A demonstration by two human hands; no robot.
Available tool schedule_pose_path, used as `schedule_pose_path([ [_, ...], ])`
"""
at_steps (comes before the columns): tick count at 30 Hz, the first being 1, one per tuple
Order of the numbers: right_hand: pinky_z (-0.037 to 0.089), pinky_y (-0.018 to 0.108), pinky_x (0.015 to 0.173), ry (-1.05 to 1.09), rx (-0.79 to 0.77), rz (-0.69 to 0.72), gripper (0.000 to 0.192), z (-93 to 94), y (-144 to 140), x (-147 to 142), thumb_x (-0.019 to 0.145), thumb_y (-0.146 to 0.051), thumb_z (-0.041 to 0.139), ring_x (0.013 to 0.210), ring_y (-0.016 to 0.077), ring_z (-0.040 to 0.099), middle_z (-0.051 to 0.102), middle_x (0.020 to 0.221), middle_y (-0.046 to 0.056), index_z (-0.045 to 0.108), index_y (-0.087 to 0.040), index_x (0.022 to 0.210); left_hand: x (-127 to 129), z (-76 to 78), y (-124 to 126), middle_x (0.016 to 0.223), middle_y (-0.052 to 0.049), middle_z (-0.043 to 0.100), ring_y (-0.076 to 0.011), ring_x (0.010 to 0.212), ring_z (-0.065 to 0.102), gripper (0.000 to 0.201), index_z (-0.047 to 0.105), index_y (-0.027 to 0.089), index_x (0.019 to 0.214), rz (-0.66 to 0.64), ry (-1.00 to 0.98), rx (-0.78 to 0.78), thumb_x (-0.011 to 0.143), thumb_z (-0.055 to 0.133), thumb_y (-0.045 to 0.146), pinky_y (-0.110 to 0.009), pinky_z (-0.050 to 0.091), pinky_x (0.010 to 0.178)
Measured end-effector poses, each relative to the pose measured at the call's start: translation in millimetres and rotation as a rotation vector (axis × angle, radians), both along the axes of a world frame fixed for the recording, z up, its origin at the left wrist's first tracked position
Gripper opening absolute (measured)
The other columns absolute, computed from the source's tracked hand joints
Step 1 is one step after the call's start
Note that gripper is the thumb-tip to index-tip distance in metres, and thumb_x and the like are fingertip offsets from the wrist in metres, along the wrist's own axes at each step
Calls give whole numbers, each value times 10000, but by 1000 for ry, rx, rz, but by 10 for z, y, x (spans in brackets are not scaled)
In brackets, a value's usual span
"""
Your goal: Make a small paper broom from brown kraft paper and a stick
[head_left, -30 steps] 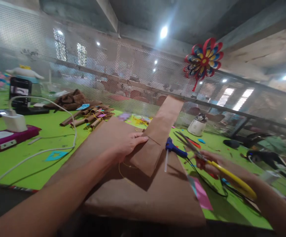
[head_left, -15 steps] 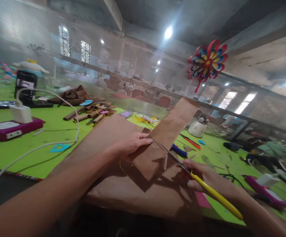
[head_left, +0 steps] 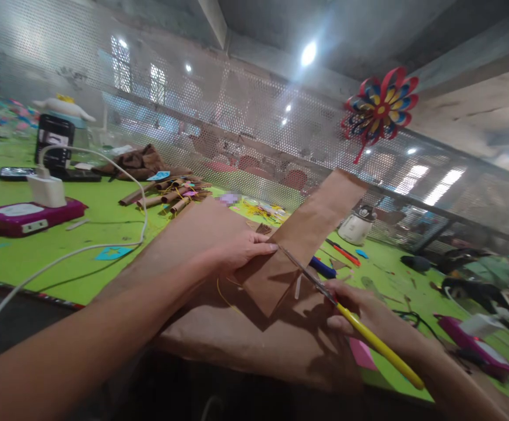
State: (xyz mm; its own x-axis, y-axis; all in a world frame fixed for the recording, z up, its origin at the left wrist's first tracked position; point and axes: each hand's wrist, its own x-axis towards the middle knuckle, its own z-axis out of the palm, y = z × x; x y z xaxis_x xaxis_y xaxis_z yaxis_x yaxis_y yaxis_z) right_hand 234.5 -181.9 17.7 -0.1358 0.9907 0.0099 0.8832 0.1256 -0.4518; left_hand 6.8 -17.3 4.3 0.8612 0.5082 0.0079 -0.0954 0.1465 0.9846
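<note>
Head view, scissors [head_left: 324, 289] in right grip [head_left: 362, 307], paper strip [head_left: 298, 240] under left hand [head_left: 237, 251]

"Where's the left hand [head_left: 237, 252]?"

"Stretched forward off a long bare forearm, palm down, fingers flat and pointing right."

"And the right hand [head_left: 362, 307]?"

"Lower, coming in from the right edge, fingers curled tight in a grip, wrist angled toward the left hand. The two hands sit near each other, not touching."

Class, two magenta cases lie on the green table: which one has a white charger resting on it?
The left magenta case, near the phone; the white charger sits on it.
</note>
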Motion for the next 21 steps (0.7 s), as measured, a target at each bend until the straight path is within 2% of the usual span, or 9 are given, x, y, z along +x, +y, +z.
schedule_pose_path([
  [8,460,340,794,78,-4,1,505,12,28,18,765,-545,587,880,242,572,637,951,61,597,-179,1112,1,1,7,922,-87,701,-180,676,640,359,666,152,991,16,33,5,723,667,390,-287,464,611],
  [11,474,345,808,120,15,-47,531,-6,20,25,722,-533,638,920,264,590,658,1006,72,629,-182,1120,3,-4,5,908,-84,702,-173,663,633,335,667,153,980,28,45,10,734,657,380,-276,455,596],
  [15,489,330,731,131,69,-138,541,-61,8,56,666,-514,693,815,249,605,679,884,58,676,-175,1087,6,-5,3,900,-88,701,-178,661,630,339,668,147,972,26,42,16,734,657,388,-282,455,597],
  [21,481,304,664,144,106,-154,548,-105,26,87,648,-503,712,722,209,582,661,785,35,687,-160,1076,6,-2,2,916,-88,695,-178,696,631,336,664,148,992,30,27,31,734,656,363,-293,467,642],
])
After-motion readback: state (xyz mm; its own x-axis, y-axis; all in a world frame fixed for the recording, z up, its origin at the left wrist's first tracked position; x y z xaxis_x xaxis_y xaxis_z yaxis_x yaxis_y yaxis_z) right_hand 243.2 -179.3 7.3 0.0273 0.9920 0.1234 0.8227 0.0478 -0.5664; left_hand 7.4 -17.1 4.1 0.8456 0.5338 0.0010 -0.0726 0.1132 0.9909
